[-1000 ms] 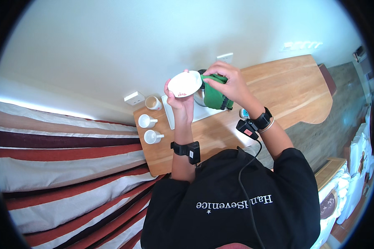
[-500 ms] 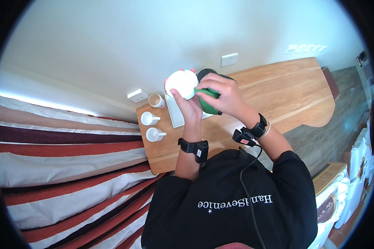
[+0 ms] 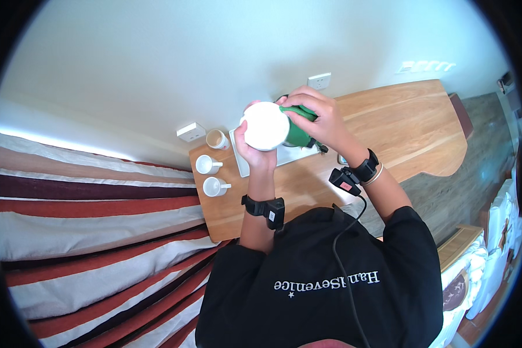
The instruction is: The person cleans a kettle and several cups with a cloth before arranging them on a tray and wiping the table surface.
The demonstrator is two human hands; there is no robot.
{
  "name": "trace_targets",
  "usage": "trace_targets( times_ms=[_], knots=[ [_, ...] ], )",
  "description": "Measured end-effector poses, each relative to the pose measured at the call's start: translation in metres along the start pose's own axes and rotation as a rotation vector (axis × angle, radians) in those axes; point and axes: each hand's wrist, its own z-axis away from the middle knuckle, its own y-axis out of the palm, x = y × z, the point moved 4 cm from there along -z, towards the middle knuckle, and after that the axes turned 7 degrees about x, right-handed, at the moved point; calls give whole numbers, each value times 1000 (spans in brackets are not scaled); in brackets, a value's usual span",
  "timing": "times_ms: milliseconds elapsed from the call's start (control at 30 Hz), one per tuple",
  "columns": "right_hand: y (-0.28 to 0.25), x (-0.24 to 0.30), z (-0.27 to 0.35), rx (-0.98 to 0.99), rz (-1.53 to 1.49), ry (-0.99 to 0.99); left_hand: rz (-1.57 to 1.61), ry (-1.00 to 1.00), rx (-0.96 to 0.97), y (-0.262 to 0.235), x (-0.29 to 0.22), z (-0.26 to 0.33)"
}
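Note:
My left hand (image 3: pixel 255 148) is wrapped round a white round object (image 3: pixel 265 126), whose smooth, overexposed face is turned up toward me; its kind is not clear. The fingers of my right hand (image 3: pixel 319 116) are closed in a pinch on a green cloth (image 3: pixel 303 111), touching the right rim of the white object. Below and behind my right hand shows a green object with black parts (image 3: pixel 297 137), mostly hidden, by a white tray (image 3: pixel 242 162). Both hands are raised over the table.
Left of the tray stand a paper cup (image 3: pixel 217 139) and two white mugs (image 3: pixel 207 165), close to the wooden table's (image 3: pixel 388 127) left end. Wall sockets (image 3: pixel 190 131) sit behind. A striped curtain (image 3: pixel 98 232) hangs at left. A cable (image 3: pixel 342 255) runs from my right wrist.
Both hands have shifted slightly right, and the white object has moved right with my left hand. My right hand has risen a little along its rim with the green cloth.

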Motion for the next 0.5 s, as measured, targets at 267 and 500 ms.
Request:
trace_targets(
  times_ms=[267,500],
  knots=[
    [-9,-8,-9,12,-110,2,9,-104,45,-3,4,1],
    [-11,1,-4,146,-4,-67,-59,-45,48,11,-11,2]
  ],
)
